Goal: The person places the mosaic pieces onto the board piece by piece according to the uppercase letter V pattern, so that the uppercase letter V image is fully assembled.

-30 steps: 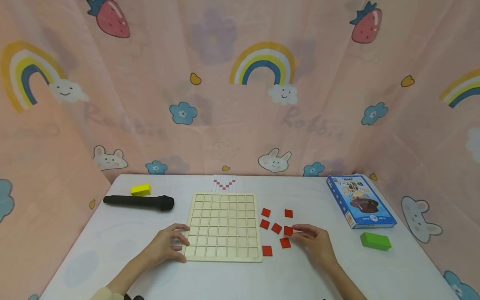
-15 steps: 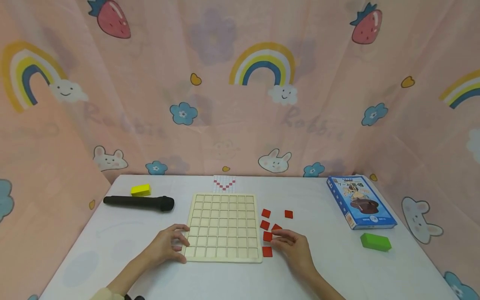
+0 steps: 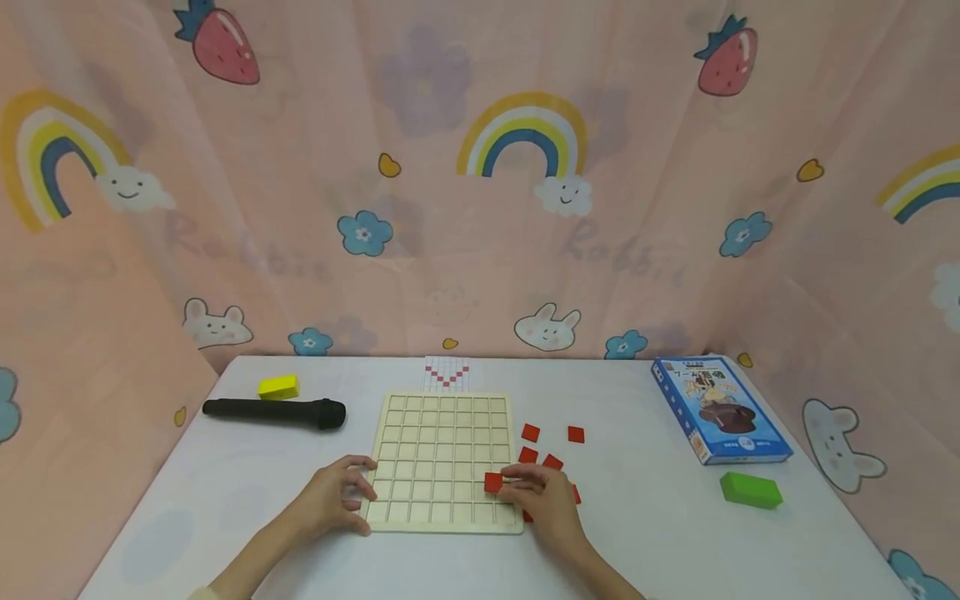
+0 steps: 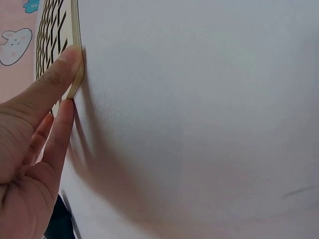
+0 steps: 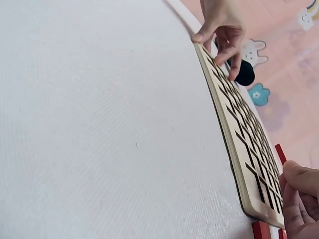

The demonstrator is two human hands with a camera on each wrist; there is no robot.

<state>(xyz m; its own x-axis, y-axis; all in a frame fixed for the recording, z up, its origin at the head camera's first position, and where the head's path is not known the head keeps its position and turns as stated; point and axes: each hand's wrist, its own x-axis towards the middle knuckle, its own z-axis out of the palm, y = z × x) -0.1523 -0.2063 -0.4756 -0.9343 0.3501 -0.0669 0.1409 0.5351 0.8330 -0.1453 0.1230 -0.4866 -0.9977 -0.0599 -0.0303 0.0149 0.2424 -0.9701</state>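
Note:
A pale wooden grid board [image 3: 431, 469] lies flat on the white table, its squares holding no tiles. My left hand [image 3: 330, 496] grips its near left corner, thumb [image 4: 67, 64] at the front edge and fingers along the left side. Between thumb and fingertips my right hand [image 3: 546, 507] pinches a small square red tile [image 3: 492, 482] over the board's right part. The right wrist view shows this tile [image 5: 280, 153] tilted up, apart from the board. Several more red tiles [image 3: 576, 434] lie right of the board, some partly hidden by the right hand.
Behind the board lies a paper pattern card [image 3: 447, 374] with red squares in a V. At left are a black microphone [image 3: 273, 411] and a yellow block [image 3: 278, 387]. A blue box [image 3: 722, 410] and a green block [image 3: 751, 490] are at right.
My right hand took a red tile from among the loose ones and carried it left, past the board's right edge. The left hand stays at the corner. The head view tilted slightly up.

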